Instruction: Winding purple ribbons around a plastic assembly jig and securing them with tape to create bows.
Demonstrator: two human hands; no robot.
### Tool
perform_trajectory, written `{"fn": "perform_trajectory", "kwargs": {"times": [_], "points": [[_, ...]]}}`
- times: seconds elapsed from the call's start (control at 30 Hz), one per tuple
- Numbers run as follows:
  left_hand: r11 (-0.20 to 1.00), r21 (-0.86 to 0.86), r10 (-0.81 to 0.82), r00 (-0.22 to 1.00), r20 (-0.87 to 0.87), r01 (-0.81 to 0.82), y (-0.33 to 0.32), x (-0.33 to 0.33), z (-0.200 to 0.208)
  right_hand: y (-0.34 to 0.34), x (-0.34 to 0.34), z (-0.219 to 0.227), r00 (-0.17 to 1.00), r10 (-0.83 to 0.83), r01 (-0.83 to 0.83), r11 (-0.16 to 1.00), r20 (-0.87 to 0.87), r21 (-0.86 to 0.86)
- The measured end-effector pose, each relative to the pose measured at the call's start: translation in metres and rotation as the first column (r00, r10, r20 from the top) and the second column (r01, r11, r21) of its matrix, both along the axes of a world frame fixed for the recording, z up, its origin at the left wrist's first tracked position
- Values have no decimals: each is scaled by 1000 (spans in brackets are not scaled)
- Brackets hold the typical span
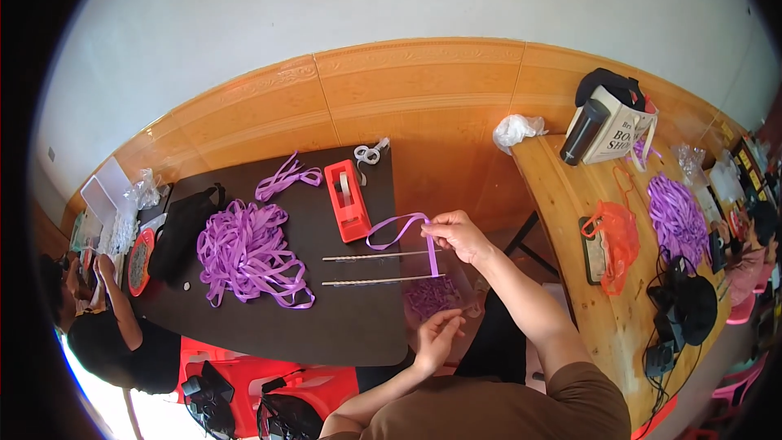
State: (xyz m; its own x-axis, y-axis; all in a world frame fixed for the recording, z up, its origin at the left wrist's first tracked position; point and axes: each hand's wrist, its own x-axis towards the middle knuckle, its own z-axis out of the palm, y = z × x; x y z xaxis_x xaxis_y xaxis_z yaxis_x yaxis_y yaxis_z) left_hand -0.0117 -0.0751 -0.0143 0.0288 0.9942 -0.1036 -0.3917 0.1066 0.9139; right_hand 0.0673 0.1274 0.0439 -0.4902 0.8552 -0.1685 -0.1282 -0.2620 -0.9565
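My right hand (458, 235) pinches a purple ribbon (432, 248) beside the table's right edge. The ribbon runs down across the ends of two thin metal rods (383, 280), and a loop of it extends to the left. Both rods lie parallel on the dark table (285, 342) and jut past its edge. Lower down, my left hand (437, 341) is loosely bent with its fingers a little apart, and nothing shows in it. Below the rod ends stands a clear bin (464, 289) with purple ribbon pieces in it. A big heap of purple ribbon (248, 253) rests on the table.
A red tape dispenser (348, 204), white-handled scissors (371, 151) and a black bag (181, 236) are on the dark table. At right, a wooden table (586, 318) bears more purple ribbon (678, 216), an orange plastic bag (617, 244) and a black tumbler (584, 132). Another person (122, 346) sits at left.
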Motion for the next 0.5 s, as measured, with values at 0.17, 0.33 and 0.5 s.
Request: {"fn": "perform_trajectory", "kwargs": {"times": [0.17, 0.33, 0.5], "points": [[972, 7, 232, 967, -100, -233, 32, -8, -36, 4, 2, -16, 1000, 2, -4, 985, -14, -170], [816, 365, 547, 805, -232, -449, 79, -5, -28, 5, 3, -37, 1000, -9, 13, 949, 14, -316], [774, 440, 585, 780, -223, -455, 97, -4, -19, 5, 1, -42, 1000, -17, 11, 966, -20, -257]]}}
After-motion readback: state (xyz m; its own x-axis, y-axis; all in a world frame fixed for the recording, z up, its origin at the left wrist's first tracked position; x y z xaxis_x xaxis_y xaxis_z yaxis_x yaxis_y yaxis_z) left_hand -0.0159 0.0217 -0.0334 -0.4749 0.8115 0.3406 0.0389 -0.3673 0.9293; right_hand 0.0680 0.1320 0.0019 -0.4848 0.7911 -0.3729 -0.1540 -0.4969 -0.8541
